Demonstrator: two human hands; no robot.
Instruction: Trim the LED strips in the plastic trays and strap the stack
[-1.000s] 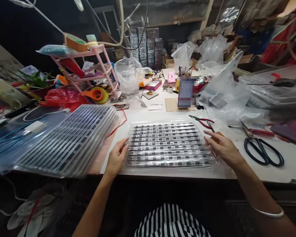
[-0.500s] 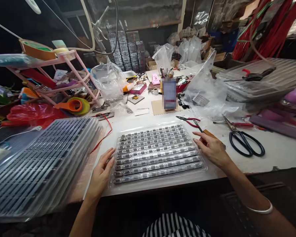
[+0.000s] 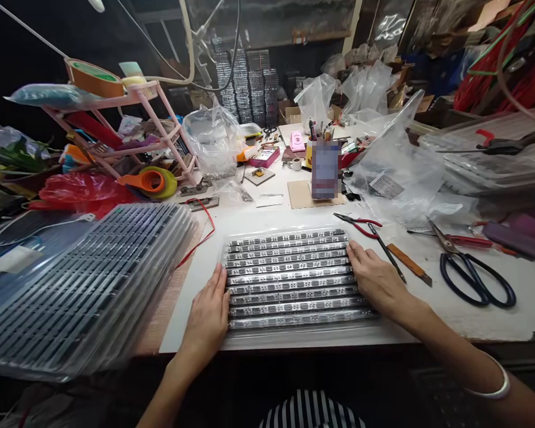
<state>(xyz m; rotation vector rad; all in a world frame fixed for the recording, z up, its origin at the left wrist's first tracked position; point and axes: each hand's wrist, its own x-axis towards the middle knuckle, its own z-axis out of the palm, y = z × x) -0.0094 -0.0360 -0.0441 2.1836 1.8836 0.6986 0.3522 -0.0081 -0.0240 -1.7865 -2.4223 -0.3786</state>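
A clear plastic tray (image 3: 303,337) lies flat on the white worktop in front of me, filled with several rows of dark strips (image 3: 292,280) dotted with small shiny parts. My left hand (image 3: 206,315) holds the tray's left edge, fingers pointing forward and thumb along the side. At the opposite edge, my right hand (image 3: 377,280) grips the tray with its fingertips over the ends of the strips. The undersides of both hands are hidden. To the left stands a stack of similar loaded trays (image 3: 93,273).
Right of the tray lie red-handled pliers (image 3: 361,223), a thin black tool (image 3: 390,255), an orange-handled cutter (image 3: 409,264) and large scissors (image 3: 475,276). A phone (image 3: 325,172) stands behind. A pink rack (image 3: 151,119), plastic bags (image 3: 211,139) and a red wire (image 3: 200,241) are farther left.
My right hand has gone from resting open beside the tray to gripping its right edge. My left hand has closed in on the left edge. The whole view has shifted a little.
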